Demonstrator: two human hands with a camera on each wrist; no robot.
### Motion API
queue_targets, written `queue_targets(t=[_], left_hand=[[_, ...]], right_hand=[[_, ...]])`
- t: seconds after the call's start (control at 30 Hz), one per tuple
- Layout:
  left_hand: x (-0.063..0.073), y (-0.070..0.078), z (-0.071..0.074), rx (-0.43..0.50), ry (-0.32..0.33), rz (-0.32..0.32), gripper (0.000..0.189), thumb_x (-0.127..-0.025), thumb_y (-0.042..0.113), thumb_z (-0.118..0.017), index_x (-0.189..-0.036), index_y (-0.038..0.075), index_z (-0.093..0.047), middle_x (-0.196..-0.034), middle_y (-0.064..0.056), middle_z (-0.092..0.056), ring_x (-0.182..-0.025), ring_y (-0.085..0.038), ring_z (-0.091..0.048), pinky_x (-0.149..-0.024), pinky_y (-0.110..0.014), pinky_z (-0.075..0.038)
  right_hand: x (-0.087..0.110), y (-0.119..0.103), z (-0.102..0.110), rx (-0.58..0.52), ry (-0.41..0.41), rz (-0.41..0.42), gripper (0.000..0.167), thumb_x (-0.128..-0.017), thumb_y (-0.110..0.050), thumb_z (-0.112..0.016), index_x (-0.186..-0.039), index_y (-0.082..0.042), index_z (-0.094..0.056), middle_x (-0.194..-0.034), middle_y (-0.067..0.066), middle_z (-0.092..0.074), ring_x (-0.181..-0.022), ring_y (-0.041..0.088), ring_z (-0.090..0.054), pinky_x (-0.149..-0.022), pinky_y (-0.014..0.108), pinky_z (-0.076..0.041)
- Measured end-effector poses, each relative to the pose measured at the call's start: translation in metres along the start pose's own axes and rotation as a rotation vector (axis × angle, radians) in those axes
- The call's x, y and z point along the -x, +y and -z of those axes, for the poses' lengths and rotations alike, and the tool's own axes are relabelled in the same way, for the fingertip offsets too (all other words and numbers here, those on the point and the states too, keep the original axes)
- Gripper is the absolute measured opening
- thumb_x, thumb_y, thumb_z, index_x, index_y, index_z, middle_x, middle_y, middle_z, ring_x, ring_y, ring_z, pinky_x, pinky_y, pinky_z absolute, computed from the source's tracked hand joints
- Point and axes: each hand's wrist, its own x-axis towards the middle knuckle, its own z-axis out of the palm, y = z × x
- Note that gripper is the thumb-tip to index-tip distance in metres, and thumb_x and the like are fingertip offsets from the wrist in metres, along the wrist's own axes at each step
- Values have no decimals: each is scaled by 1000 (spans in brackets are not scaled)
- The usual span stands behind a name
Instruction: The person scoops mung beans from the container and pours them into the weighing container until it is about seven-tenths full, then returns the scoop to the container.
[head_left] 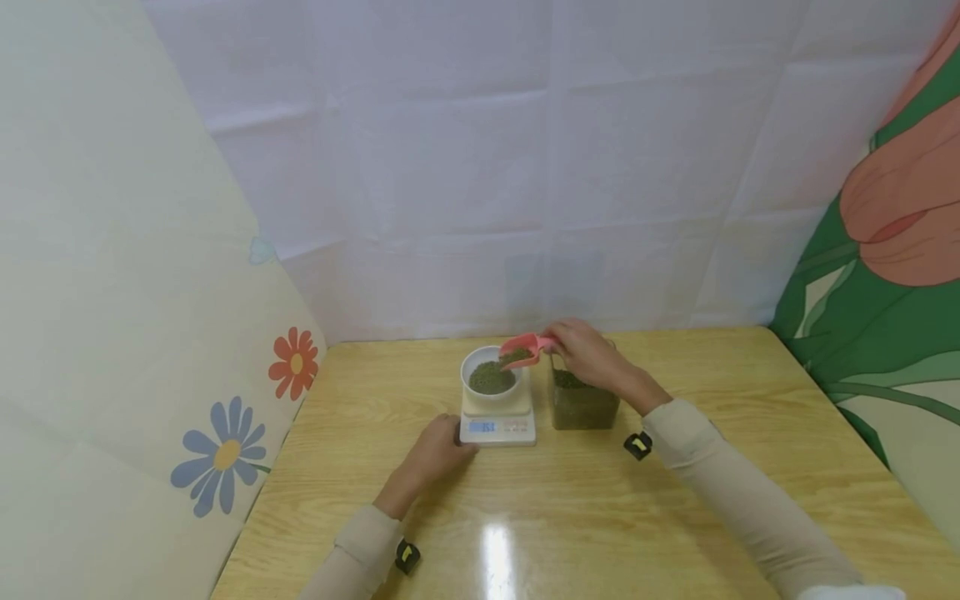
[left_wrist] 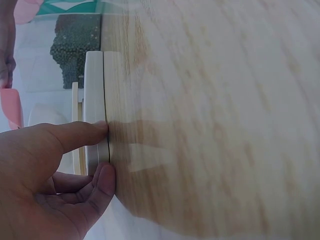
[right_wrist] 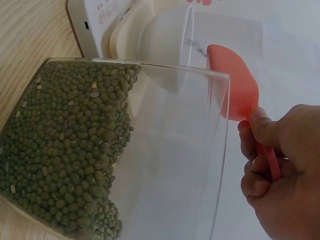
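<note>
My right hand [head_left: 588,354] grips the handle of a pink-red scoop [right_wrist: 237,82], its thumb along the top. Green mung beans lie in the scoop, whose mouth is tilted over the right rim of a white bowl [head_left: 470,360]. A heap of mung beans [head_left: 491,381] fills the bowl's bottom. Under the bowl is a white kitchen scale [head_left: 517,437] with a lit display, its digits too blurred to read surely. With thumb and curled fingers, my left hand [left_wrist: 45,170] holds the scale's front left corner. Below my right hand stands a clear container [head_left: 585,414] partly filled with mung beans [right_wrist: 70,145].
All of this stands on a wood-grain table [head_left: 375,383], towards its back edge. A white cloth [head_left: 450,167] hangs behind, with flower-printed sheets at both sides. Each wrist wears a small black device [head_left: 637,445].
</note>
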Motion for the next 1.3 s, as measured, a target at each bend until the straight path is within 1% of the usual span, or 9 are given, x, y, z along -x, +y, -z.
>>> queue_targets(t=[0.47,0.87,1.13,1.3], left_hand=[[0,-1,0,-17,4,-2,35,-90,17,-82,-120,2,-75,-105,-12,-75,-95,-21,-64,-90,-46,-61],[0,-1,-1,8,-5,-4,36,-91,15,-81,-123,2,-74,-107,-13,-75,-98,-22,-64,-94,-49,-60],[0,0,-1,-2,0,-7,35,-90,15,-81,-122,2,-74,-106,-13,-75,-96,-22,-64,-93,-47,-61],[0,-1,-2,0,3,-12,33,-90,15,-81,-119,2,-75,-103,-12,-74,-93,-20,-62,-89,-45,-61]], right_hand=[[-3,-4,0,25,-10,9,23,-102,-13,-70,-118,3,-72,-115,18,-75,-110,37,-67,-102,54,-56],[-3,-5,0,50,-26,11,23,-103,-13,-68,-119,4,-71,-115,18,-74,-109,36,-66,-100,53,-57],[-4,-4,0,53,-25,26,23,-103,-11,-68,-118,5,-71,-116,19,-74,-111,37,-65,-102,53,-56],[-3,-5,0,56,-25,25,23,-103,-11,-68,-119,5,-72,-116,19,-74,-110,37,-66,-102,53,-56]])
